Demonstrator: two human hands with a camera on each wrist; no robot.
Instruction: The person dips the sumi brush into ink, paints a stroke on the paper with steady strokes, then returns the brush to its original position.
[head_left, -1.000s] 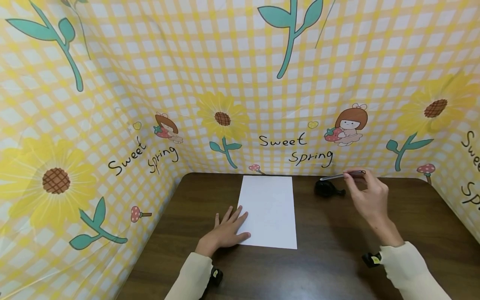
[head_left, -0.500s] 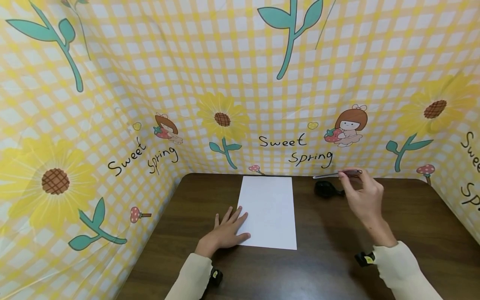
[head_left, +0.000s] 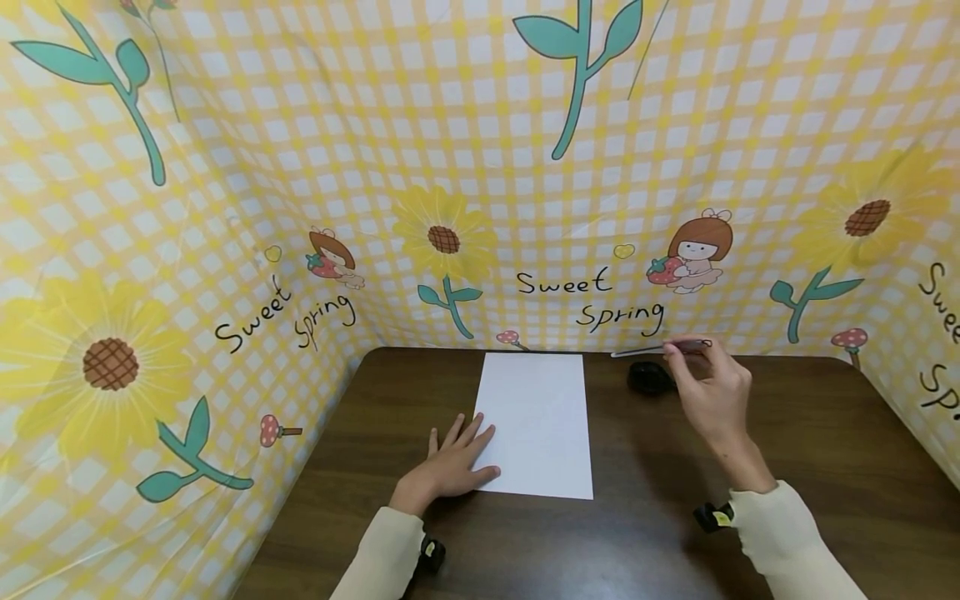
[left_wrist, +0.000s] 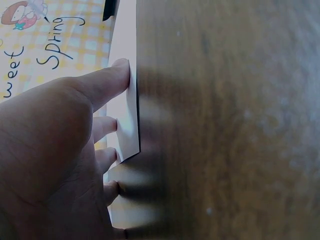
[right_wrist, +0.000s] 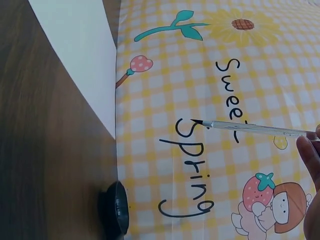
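Observation:
A white sheet of paper (head_left: pixel 536 425) lies on the dark wooden table. My left hand (head_left: pixel 446 467) rests with spread fingers on its lower left edge; in the left wrist view the thumb (left_wrist: pixel 112 79) and two fingertips touch the sheet. My right hand (head_left: pixel 716 396) is raised at the right, pinching a slim paintbrush (right_wrist: pixel 255 128) with a pale shaft and a dark pointed tip. The brush points left, in the air above a small black dish (head_left: pixel 647 377). In the head view, the hand partly covers the dish's right side.
A yellow checked cloth (head_left: pixel 555 208) with flowers and lettering hangs behind the table and along its sides. The wooden tabletop (head_left: pixel 525 542) extends around the paper. Each wrist carries a small black camera, such as the right one (head_left: pixel 712 517).
My right hand has moved left with the paintbrush, whose tip has gone from over the dish to left of it. The left hand and the paper have stayed put.

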